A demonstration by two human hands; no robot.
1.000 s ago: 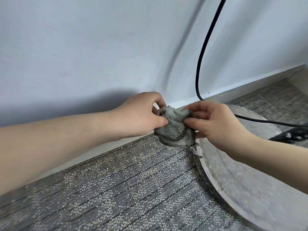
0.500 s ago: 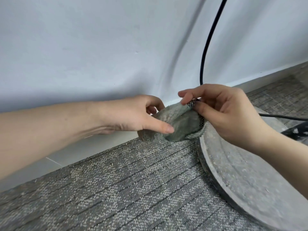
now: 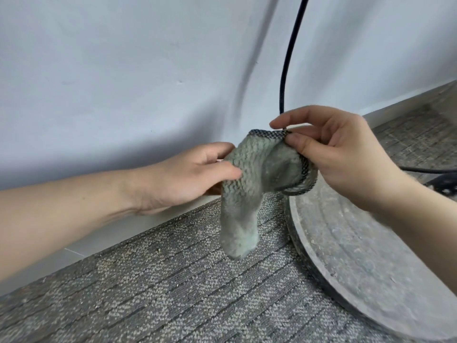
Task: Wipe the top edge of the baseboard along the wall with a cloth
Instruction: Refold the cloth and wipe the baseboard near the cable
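Above the grey carpet (image 3: 173,280), just in front of the white baseboard (image 3: 111,240), a grey-green cloth (image 3: 249,184) hangs between two hands, the left hand (image 3: 190,177) pinching its left side, the right hand (image 3: 338,154) pinching its dark trimmed edge.

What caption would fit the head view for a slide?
Left hand and right hand hold a grey-green cloth up near the baseboard.

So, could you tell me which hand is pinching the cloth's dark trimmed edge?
The right hand: it pinches the dark trim of the cloth between thumb and finger, while the left hand holds the plain green part.
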